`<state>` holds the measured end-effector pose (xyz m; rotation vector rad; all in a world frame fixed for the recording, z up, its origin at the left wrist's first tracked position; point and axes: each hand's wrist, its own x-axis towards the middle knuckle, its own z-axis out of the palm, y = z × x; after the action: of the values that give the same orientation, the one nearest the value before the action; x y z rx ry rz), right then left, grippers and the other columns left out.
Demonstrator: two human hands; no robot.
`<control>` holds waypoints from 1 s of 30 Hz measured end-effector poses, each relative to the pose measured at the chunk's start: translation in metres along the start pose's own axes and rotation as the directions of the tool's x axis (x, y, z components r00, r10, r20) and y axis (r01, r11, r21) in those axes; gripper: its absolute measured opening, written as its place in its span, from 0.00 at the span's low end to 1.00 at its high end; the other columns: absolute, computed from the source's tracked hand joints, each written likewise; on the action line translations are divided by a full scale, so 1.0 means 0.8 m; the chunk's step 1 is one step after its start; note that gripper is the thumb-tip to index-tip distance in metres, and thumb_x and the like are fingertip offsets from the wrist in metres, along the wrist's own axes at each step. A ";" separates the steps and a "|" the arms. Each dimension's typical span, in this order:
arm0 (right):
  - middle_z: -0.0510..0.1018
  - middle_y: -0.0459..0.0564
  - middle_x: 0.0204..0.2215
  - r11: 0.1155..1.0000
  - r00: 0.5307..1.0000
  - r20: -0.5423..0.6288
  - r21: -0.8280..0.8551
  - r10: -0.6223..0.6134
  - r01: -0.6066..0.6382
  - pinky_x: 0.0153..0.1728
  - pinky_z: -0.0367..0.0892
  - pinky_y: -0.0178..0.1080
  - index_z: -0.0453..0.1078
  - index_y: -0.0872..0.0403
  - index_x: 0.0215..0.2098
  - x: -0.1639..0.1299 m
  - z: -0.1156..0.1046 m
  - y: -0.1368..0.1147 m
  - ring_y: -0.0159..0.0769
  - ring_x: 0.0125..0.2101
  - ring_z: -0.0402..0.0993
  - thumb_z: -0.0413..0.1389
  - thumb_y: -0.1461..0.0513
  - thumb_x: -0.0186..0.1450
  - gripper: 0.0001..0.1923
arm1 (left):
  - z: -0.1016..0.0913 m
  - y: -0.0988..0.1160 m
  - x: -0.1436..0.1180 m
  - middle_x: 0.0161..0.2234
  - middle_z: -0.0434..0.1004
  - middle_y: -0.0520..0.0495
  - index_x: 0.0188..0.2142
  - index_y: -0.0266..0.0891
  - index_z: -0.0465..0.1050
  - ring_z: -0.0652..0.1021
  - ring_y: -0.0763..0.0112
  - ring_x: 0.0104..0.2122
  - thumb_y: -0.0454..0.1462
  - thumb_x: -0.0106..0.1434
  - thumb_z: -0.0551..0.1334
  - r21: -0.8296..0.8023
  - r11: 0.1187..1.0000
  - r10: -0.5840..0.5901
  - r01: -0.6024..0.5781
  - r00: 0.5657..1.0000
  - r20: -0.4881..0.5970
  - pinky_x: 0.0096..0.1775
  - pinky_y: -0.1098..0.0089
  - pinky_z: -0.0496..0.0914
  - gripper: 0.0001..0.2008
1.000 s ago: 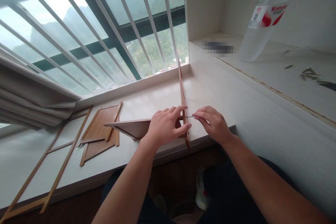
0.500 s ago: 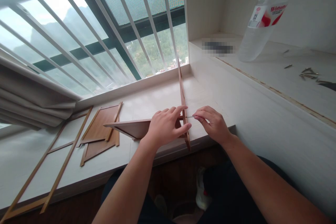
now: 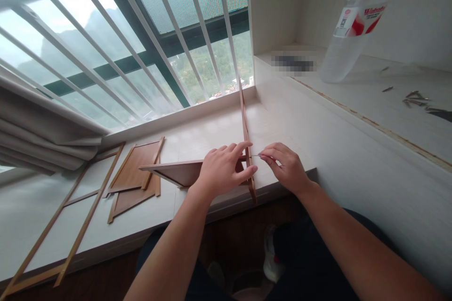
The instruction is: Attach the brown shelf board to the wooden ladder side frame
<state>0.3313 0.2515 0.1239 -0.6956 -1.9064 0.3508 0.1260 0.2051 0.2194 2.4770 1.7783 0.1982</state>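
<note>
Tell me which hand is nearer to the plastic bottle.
Right. The right hand lies below and left of the plastic bottle, pinching a small nail; the left hand sits farther left, on the wooden panel.

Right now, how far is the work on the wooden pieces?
Done: an upright board stands on edge on the sill, meeting a flat panel. In hand: the left hand steadies that joint while the right hand pinches a thin nail against the board. Left: loose panels and a frame lie apart, unjoined.

Two hands are showing: the left hand (image 3: 221,170) and the right hand (image 3: 286,166). One plastic bottle (image 3: 353,28) is standing, and two flat brown panels (image 3: 136,181) are lying.
</note>
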 end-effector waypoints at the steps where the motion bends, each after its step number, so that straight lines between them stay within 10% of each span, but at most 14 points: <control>1: 0.79 0.51 0.37 1.000 1.000 -0.002 0.002 0.001 -0.001 0.44 0.71 0.42 0.75 0.52 0.43 0.000 -0.001 0.000 0.37 0.41 0.74 0.57 0.65 0.71 0.05 | 0.000 0.000 0.000 0.52 0.80 0.52 0.64 0.57 0.60 0.80 0.56 0.49 0.59 0.68 0.53 -0.002 1.000 -0.001 0.001 1.000 0.000 0.47 0.58 0.69 0.28; 30: 0.79 0.51 0.37 1.000 1.000 0.008 0.026 0.018 -0.018 0.43 0.72 0.43 0.76 0.51 0.42 -0.001 -0.001 0.003 0.38 0.40 0.75 0.56 0.63 0.72 0.06 | -0.002 0.001 0.001 0.52 0.79 0.51 0.64 0.56 0.60 0.80 0.56 0.49 0.59 0.69 0.52 0.004 1.000 0.005 -0.005 1.000 0.012 0.47 0.57 0.70 0.28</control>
<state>0.3328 0.2532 0.1224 -0.6952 -1.9005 0.3890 0.1267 0.2054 0.2214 2.4800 1.7705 0.1798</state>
